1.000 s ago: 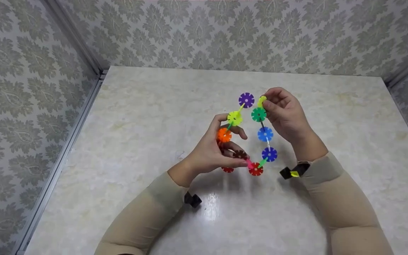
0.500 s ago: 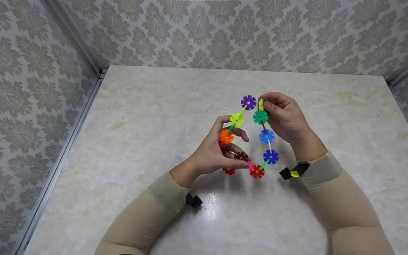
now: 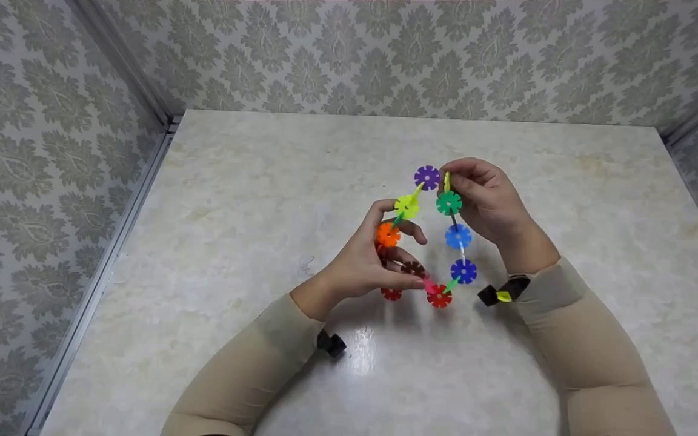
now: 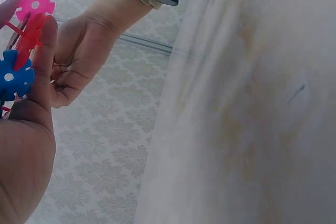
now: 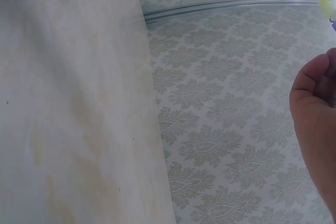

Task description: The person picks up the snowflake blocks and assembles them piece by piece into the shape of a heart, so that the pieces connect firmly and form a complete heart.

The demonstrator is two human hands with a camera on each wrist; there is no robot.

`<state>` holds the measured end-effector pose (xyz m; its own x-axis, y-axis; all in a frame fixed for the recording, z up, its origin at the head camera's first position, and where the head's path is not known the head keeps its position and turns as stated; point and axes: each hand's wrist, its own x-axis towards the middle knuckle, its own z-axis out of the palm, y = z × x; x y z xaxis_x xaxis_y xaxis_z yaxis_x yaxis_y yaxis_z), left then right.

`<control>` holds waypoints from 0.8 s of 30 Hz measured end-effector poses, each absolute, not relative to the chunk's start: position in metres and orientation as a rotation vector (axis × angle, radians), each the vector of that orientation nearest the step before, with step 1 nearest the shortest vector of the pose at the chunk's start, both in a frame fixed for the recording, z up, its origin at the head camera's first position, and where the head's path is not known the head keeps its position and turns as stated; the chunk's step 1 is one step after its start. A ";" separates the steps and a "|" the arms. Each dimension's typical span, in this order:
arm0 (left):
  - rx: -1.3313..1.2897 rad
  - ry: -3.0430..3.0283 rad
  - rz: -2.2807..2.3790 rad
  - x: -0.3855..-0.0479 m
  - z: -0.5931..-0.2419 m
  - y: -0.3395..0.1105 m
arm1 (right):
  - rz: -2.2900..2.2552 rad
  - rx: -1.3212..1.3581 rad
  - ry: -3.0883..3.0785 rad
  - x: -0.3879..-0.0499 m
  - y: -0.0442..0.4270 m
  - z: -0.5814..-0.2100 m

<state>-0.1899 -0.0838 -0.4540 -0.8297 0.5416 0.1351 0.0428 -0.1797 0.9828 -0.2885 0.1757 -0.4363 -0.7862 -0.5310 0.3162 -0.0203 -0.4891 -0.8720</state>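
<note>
Notched plastic discs are slotted together edge to face in a chain bent into a loop above the table. My left hand (image 3: pixel 358 260) holds its left and lower part, the thumb by a pink disc (image 3: pixel 429 284) and a dark brown disc (image 3: pixel 412 268). An orange disc (image 3: pixel 388 235) sits against the left palm. At the loop's top, my right hand (image 3: pixel 488 197) pinches a yellow disc (image 3: pixel 446 181), seen edge-on, above a green disc (image 3: pixel 449 203). Close to its left is a purple disc (image 3: pixel 427 178); whether they touch is unclear. In the right wrist view, the right fingertips are cut off.
A pale marbled table (image 3: pixel 252 181) spreads beneath both hands. Patterned wallpaper (image 3: pixel 337 54) covers the walls at the back and left. Black wrist cameras, such as the one on the right cuff (image 3: pixel 497 295), stick out near the sleeves.
The loop has shifted slightly right and nearer to me. In my right fingers the yellow disc has turned edge-on, and the purple disc now lies closer to it.
</note>
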 end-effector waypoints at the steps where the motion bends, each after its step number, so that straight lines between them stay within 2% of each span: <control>1: 0.673 1.748 2.078 -0.190 -0.454 -0.084 | -2.330 -0.827 1.370 -0.288 0.175 -0.436; 13: 0.672 1.631 2.115 -0.190 -0.456 -0.084 | -2.313 -1.011 1.191 -0.291 0.176 -0.438; 24: 0.593 1.516 2.233 -0.192 -0.455 -0.084 | -2.309 -0.914 1.123 -0.287 0.176 -0.435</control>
<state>-0.1919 -0.0836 -0.4548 -0.8405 0.5254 0.1323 -0.0708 -0.3486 0.9346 -0.2868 0.1763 -0.4350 -0.6993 -0.6073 0.3771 0.0782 -0.5893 -0.8041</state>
